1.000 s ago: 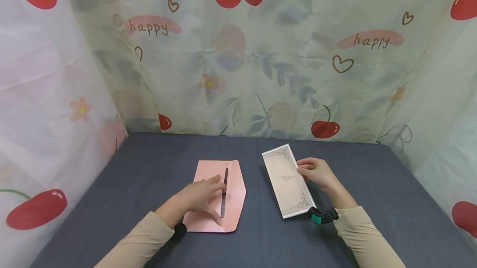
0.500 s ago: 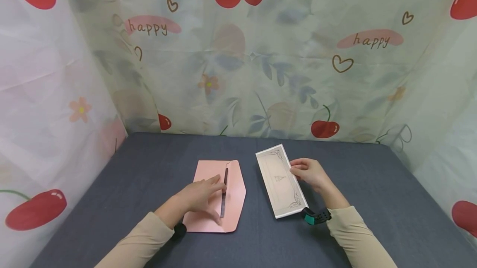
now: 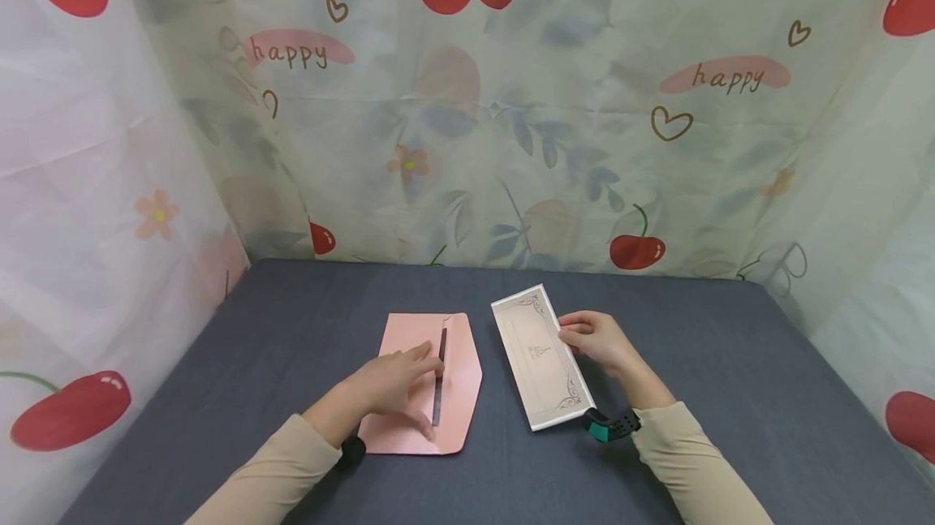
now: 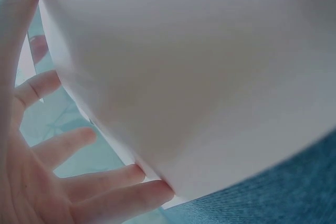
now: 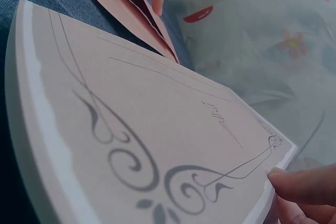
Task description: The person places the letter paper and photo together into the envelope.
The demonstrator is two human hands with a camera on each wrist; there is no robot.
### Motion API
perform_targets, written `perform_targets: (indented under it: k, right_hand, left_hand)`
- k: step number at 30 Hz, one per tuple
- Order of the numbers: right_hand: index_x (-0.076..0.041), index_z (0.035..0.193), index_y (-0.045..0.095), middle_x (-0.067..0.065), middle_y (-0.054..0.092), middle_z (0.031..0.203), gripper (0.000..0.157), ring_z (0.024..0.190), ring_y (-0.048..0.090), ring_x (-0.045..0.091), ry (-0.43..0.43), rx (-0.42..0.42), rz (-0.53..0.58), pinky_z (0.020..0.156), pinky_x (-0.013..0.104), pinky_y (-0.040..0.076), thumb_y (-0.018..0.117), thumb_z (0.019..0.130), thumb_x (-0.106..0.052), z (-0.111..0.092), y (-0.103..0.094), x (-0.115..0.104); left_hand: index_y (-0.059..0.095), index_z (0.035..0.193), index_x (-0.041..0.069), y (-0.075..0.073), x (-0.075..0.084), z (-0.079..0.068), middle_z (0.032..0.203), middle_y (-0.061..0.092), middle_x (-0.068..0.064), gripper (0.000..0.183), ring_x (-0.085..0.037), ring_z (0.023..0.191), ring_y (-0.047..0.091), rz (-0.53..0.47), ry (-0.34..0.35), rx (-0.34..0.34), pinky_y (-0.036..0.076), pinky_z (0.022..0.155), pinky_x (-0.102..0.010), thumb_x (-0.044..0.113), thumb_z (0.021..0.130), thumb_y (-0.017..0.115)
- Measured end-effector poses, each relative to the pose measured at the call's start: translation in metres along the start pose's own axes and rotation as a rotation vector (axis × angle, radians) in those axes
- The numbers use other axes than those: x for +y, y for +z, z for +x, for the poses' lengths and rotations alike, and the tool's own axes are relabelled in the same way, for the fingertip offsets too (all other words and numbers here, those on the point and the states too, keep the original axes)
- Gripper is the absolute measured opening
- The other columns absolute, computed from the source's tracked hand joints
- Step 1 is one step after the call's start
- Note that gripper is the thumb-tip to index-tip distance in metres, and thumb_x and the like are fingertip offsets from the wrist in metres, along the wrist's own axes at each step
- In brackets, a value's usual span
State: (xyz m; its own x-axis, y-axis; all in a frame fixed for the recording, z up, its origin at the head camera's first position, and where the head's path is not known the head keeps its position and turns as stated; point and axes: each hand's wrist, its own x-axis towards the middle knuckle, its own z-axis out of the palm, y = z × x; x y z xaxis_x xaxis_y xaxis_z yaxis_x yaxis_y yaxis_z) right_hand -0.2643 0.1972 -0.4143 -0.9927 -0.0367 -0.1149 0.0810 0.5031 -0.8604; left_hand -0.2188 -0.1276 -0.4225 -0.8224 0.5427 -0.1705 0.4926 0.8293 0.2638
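A pink envelope (image 3: 462, 383) lies on the table in the head view, flap spread to the right and its mouth gaping as a dark slit. My left hand (image 3: 394, 383) holds it at the mouth, thumb at the near part and fingertips at the slit's edge. In the left wrist view the fingertips meet the edge of the bowed envelope paper (image 4: 184, 77). To the right, my right hand (image 3: 597, 340) pinches a long cream card (image 3: 540, 359) by its right edge. Grey scrollwork and a small central motif decorate the card, which is tilted, its far end leaning left.
A dark grey cloth covers the table (image 3: 321, 290). Behind and at the sides hangs a curtain (image 3: 467, 144) printed with cherries, hearts and "happy". A black and teal wrist strap (image 3: 612, 426) overlaps the card's near corner in the head view.
My right hand has carried the card left, closer to the envelope. The left hand and envelope stay in place.
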Motion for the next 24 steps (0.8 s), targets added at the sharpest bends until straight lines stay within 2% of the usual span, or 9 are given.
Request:
perform_targets:
  k: [8,16,24]
  right_hand:
    - [0.005,0.115,0.059,0.019,0.067,0.103,0.029,0.076,0.061,0.011,0.013,0.002,-0.003,0.070,0.028,0.051,0.060,0.089,-0.009,0.001,0.009,-0.003]
    - [0.006,0.113,0.059,0.021,0.066,0.103,0.028,0.079,0.063,0.013,0.003,-0.021,0.025,0.074,0.033,0.054,0.061,0.088,-0.007,0.000,0.017,-0.005]
    - [0.007,0.112,0.059,0.020,0.068,0.100,0.028,0.076,0.062,0.011,-0.005,-0.046,0.046,0.072,0.032,0.054,0.060,0.088,-0.007,-0.002,0.026,-0.006]
  left_hand:
    - [0.050,0.121,0.026,0.000,0.000,0.001,0.152,0.030,-0.014,0.083,-0.043,0.126,0.045,-0.007,0.001,-0.003,0.041,0.096,-0.056,0.066,0.053,0.077]
    - [0.050,0.122,0.025,-0.001,0.000,0.002,0.151,0.031,-0.014,0.085,-0.044,0.127,0.045,0.021,0.007,0.006,0.041,0.097,-0.055,0.066,0.053,0.077]
    - [0.050,0.121,0.025,0.000,0.000,0.001,0.151,0.032,-0.015,0.084,-0.044,0.125,0.046,0.019,0.013,0.012,0.042,0.096,-0.054,0.066,0.053,0.077]
